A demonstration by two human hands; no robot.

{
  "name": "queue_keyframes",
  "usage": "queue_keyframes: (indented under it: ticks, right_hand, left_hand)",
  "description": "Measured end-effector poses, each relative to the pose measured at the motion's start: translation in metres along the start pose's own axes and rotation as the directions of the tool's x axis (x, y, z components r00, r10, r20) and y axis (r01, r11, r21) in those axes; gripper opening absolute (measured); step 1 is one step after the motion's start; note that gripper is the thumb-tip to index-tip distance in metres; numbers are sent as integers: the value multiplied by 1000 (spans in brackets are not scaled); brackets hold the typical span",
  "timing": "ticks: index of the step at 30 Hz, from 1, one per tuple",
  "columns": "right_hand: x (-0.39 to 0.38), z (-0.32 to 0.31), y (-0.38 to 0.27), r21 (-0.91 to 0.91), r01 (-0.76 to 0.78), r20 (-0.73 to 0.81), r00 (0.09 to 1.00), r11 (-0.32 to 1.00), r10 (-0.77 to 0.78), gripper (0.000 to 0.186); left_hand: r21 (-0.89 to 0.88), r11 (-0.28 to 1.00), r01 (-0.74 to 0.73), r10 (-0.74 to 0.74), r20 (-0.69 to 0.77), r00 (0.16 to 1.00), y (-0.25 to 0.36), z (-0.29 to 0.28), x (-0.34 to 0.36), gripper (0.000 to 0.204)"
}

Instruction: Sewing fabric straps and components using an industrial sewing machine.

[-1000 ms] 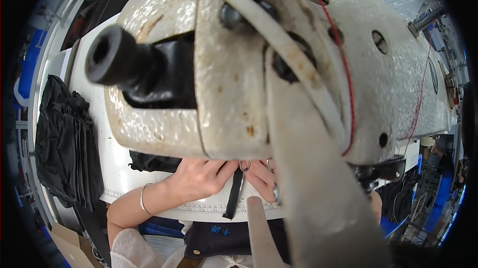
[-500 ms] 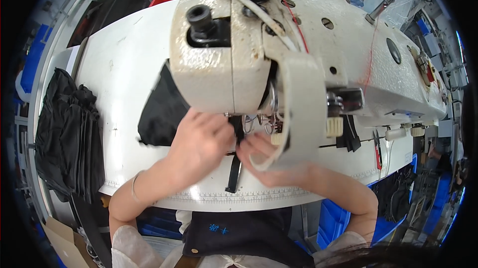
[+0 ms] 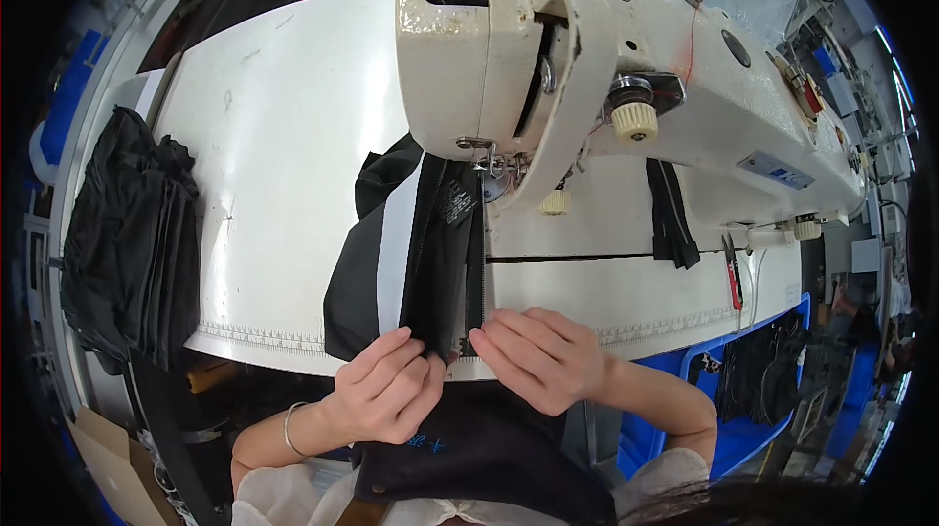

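Note:
Under the needle area of a white sewing machine (image 3: pixel 455 66) lies a black fabric piece (image 3: pixel 357 282) with a pale grey band (image 3: pixel 397 242) and a small printed label (image 3: pixel 457 203). A black zipper strip (image 3: pixel 475 282) runs along its right side, from the presser foot (image 3: pixel 497 172) toward me. My left hand (image 3: pixel 386 391) pinches the near edge of the fabric at the table's front. Close beside it, my right hand (image 3: pixel 541 360) is closed at the near end of the zipper strip, thumb and fingertips together. The fingertips of the two hands are slightly apart.
A heap of black fabric pieces (image 3: pixel 127 233) hangs over the table's left edge. On the right lie black strips (image 3: pixel 669 218) and red-handled snips (image 3: pixel 732 274). A ruler scale (image 3: pixel 264 337) follows the white table's front edge. Blue bins (image 3: pixel 753 428) stand below right.
Both hands have drawn back from the needle area to the table's front edge. The black fabric now lies stretched toward me, its pale band showing. My view has shifted, uncovering the presser foot.

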State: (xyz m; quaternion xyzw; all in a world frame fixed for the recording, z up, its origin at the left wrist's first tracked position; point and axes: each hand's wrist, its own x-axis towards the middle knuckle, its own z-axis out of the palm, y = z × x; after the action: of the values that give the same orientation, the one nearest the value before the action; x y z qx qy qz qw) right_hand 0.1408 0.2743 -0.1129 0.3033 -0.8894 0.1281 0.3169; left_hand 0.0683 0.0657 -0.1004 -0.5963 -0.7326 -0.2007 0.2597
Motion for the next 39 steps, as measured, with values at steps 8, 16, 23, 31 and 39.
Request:
queue_keyframes:
  ticks: [8,16,23,31,39]
  right_hand:
    - [6,-2,1,26,19,-41,999,999,-18,24]
    - [-9,6,-3,148,3,196,980,989,-33,21]
    - [-18,7,-9,102,-6,239,971,995,-19,28]
    - [-15,4,-12,106,-118,208,974,987,94,24]
    - [-20,8,-13,130,-94,192,979,987,68,31]
  left_hand:
    - [-61,996,-64,62,-29,998,-4,-3,-4,26]
    - [-555,299,776,-794,307,525,-71,-33,25,12]
    - [-286,884,369,-338,155,928,-101,-39,67,12]
    - [-36,987,-157,161,244,956,-1,11,10,17]
    - [-111,985,-131,156,255,954,-3,12,7,20]
